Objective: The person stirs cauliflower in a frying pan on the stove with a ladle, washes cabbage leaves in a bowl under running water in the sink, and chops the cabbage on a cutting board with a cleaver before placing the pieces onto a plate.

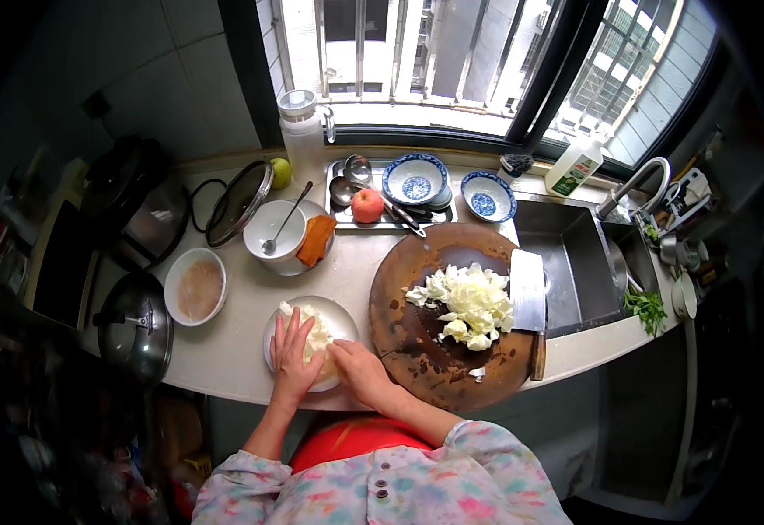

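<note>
A white plate [345, 317] near the counter's front edge holds pale chopped pieces [316, 332] that look like cabbage. My left hand [294, 357] lies over them from the left, fingers stretched out and pressing on the food. At the plate's right side, my right hand [360, 372] has its fingers curled together, fingertips by the food; what they hold, if anything, is hidden. Right of the plate, a round wooden chopping board [408, 350] carries a heap of chopped cabbage [465, 302]. A cleaver [528, 289] lies on its right side, handle toward me.
Left stand a bowl of pinkish-brown food [198, 287], a white bowl with a spoon [272, 232] and an orange piece [316, 241]. Behind are a tray [390, 226] with an apple [367, 206], patterned bowls [415, 179] and a jug [301, 131]. A sink [565, 262] is at right.
</note>
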Demonstrator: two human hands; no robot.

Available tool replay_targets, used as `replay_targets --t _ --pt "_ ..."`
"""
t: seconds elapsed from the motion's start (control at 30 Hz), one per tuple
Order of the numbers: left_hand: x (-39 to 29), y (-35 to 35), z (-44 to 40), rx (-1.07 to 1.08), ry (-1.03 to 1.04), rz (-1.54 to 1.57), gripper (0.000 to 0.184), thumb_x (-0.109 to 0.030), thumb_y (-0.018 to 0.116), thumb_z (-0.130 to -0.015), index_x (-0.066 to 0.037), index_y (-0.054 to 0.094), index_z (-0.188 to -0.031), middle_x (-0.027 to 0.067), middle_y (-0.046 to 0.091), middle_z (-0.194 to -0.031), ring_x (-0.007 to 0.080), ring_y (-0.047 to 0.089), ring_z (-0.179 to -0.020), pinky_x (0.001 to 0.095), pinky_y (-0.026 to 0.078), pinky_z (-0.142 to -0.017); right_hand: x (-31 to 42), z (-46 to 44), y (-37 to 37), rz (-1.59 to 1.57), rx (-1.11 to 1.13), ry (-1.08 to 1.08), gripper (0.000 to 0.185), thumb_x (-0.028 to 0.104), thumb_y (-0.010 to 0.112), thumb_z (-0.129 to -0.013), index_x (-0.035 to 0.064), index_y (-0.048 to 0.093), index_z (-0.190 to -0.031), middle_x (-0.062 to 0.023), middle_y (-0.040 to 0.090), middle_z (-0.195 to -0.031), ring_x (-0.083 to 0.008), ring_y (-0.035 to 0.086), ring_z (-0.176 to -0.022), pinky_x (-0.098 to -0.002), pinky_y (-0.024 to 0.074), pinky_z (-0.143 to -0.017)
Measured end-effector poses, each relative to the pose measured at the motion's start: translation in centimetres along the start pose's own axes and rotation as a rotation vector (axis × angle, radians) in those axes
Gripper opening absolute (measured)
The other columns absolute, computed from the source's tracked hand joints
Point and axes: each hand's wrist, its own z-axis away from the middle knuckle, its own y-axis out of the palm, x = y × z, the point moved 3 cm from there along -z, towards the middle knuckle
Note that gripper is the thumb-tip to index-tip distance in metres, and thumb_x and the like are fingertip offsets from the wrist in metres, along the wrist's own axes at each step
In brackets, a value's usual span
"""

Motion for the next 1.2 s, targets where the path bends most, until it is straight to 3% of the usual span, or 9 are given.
replay_targets --t 0.13,0.17,0.43,0.63,0.8,0.9,0.97,1.07,1.2 --pt "-1.1 2.1 -1.4 0.025 0.014 -0.302 0.043 -0.027 0.060 -0.074 -0.014 0.056 -0.114 0.0105 0.042 -0.131 0.0364 0.021 -0.129 0.0505 0.021 -0.099 -1.5 0.6 1.1 -0.063 -0.035 0.114 0.028 0.003 0.056 -0.070 0.0045 0.048 -0.098 -0.0170 0.047 -0.091 -0.0361 0.051 -0.082 -0.0422 0.0453 -0.069" --pt "-0.9 2.7 -1.6 0.002 0.053 -0.316 0.034 -0.031 0.060 -0.074 -0.016 0.062 -0.104 0.0084 0.044 -0.127 0.0359 0.026 -0.126 0.0563 0.024 -0.094 -1.4 0.7 1.1 -0.067 -0.062 0.128 0.026 0.003 0.056 -0.070 0.0042 0.047 -0.095 -0.0173 0.047 -0.090 -0.0366 0.051 -0.081 -0.0429 0.0450 -0.068" --pt "-1.0 2.0 -1.0 -0.155 0.217 -0.322 0.015 -0.018 0.063 -0.062 -0.010 0.059 -0.073 0.0064 0.055 -0.085 0.0264 0.049 -0.090 0.0412 0.035 -0.077 -1.2 0.5 0.9 -0.101 -0.079 0.093 0.011 0.009 0.056 -0.076 0.0041 0.048 -0.081 -0.0156 0.047 -0.082 -0.0361 0.053 -0.073 -0.0426 0.0450 -0.061" --pt "0.7 3.2 -1.4 -0.026 0.101 -0.360 0.014 -0.019 0.064 -0.062 -0.011 0.060 -0.073 0.0055 0.056 -0.083 0.0255 0.050 -0.088 0.0406 0.035 -0.075 0.4 1.1 -3.6 -0.178 -0.120 -0.001 0.011 0.008 0.057 -0.076 0.0045 0.053 -0.085 -0.0119 0.050 -0.086 -0.0314 0.055 -0.077 -0.0369 0.0463 -0.066" --pt "-3.3 0.8 -0.5 -0.156 0.145 -0.288 0.016 -0.022 0.067 -0.066 -0.012 0.063 -0.078 0.0036 0.059 -0.092 0.0259 0.050 -0.097 0.0483 0.029 -0.088 -0.2 3.8 -12.0 -0.177 -0.309 -0.020 0.011 0.006 0.059 -0.073 0.0051 0.055 -0.084 -0.0101 0.055 -0.088 -0.0279 0.056 -0.080 -0.0342 0.0468 -0.066" --pt "-4.7 0.3 -0.1 -0.279 0.127 -0.329 0.017 -0.018 0.067 -0.066 -0.010 0.063 -0.080 0.0055 0.059 -0.096 0.0281 0.050 -0.100 0.0468 0.029 -0.093 -2.9 6.6 -16.5 -0.132 -0.510 0.062 0.008 0.001 0.060 -0.072 0.0034 0.057 -0.080 -0.0103 0.057 -0.084 -0.0268 0.057 -0.076 -0.0328 0.0469 -0.065" --pt "-6.2 0.5 -0.2 -0.299 0.146 -0.204 0.018 -0.015 0.067 -0.065 -0.008 0.062 -0.081 0.0082 0.058 -0.096 0.0303 0.049 -0.101 0.0464 0.033 -0.091 -4.5 8.8 -18.9 -0.181 -0.599 0.297 0.009 0.001 0.061 -0.071 0.0026 0.057 -0.080 -0.0126 0.057 -0.088 -0.0266 0.057 -0.075 -0.0334 0.0473 -0.063" --pt "-11.3 2.7 -1.6 -0.276 0.260 0.002 0.026 -0.011 0.067 -0.065 -0.005 0.059 -0.089 0.0145 0.054 -0.102 0.0355 0.047 -0.102 0.0445 0.038 -0.089 -8.9 10.3 -21.1 0.034 -0.707 0.281 0.018 0.002 0.059 -0.073 0.0021 0.057 -0.090 -0.0147 0.057 -0.096 -0.0298 0.054 -0.089 -0.0368 0.0446 -0.078" --pt "-16.5 9.1 -5.1 -0.136 0.214 0.029 0.047 -0.032 0.064 -0.075 -0.010 0.052 -0.115 0.0198 0.040 -0.127 0.0412 0.029 -0.122 0.0485 0.026 -0.100 -13.3 8.5 -22.7 0.165 -0.643 0.337 0.040 0.016 0.056 -0.080 -0.0023 0.047 -0.115 -0.0228 0.047 -0.118 -0.0367 0.044 -0.109 -0.0406 0.0353 -0.093"
